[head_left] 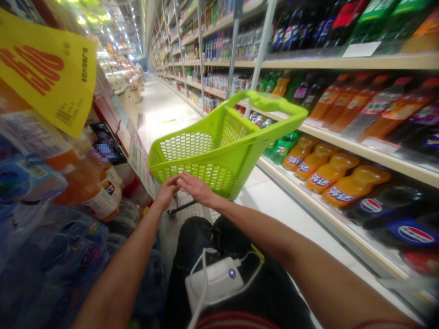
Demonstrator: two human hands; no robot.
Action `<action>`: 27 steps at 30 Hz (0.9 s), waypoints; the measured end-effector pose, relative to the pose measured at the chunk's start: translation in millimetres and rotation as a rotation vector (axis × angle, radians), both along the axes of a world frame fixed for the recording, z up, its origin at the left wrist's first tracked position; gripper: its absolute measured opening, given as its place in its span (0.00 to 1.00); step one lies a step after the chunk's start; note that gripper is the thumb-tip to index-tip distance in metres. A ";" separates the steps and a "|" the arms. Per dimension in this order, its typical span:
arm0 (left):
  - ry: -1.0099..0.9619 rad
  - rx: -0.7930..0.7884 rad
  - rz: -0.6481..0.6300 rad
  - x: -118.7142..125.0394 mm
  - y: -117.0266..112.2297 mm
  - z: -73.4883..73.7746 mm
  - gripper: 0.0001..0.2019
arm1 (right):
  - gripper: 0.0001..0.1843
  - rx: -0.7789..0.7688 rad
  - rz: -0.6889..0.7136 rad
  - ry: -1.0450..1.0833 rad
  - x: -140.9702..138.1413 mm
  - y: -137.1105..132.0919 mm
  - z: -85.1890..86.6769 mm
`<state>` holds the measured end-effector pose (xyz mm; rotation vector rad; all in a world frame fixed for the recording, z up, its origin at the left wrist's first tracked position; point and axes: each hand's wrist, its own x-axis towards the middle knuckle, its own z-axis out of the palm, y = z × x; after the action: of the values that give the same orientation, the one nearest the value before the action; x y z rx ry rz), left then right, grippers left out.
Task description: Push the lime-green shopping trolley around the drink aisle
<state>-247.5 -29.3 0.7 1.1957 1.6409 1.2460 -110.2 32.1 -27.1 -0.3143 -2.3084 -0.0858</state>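
Observation:
My left hand (pixel 167 191) and my right hand (pixel 196 187) meet in front of my knees, fingertips touching. The fingers of both are drawn together; a small pale spot shows between them, too small to name. Just beyond them stands a lime-green plastic shopping cart (pixel 245 171) with perforated sides, its handle (pixel 274 101) toward the right. Its near side lies right behind my fingers, and I cannot tell whether they touch it. A white power bank (pixel 219 278) with a lit button and a white cable (pixel 205 274) rests on my lap.
Drink shelves (pixel 377 137) line the right side, with orange soda bottles (pixel 329 171) and cola bottles (pixel 394 230) on the lowest level. At left are stacked bottle packs (pixel 75 246), a yellow price sign (pixel 48 68) and a small screen (pixel 107 142). A tiled aisle (pixel 161 103) runs ahead.

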 end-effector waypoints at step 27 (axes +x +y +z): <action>-0.362 -0.065 0.299 -5.2 2.0 -7.2 0.07 | 0.18 -0.094 -0.101 -0.263 -8.7 8.0 27.2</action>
<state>-252.7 -27.3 -6.4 0.6511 1.6061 1.4799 -118.9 40.0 0.1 -0.4936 -2.5605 -0.0723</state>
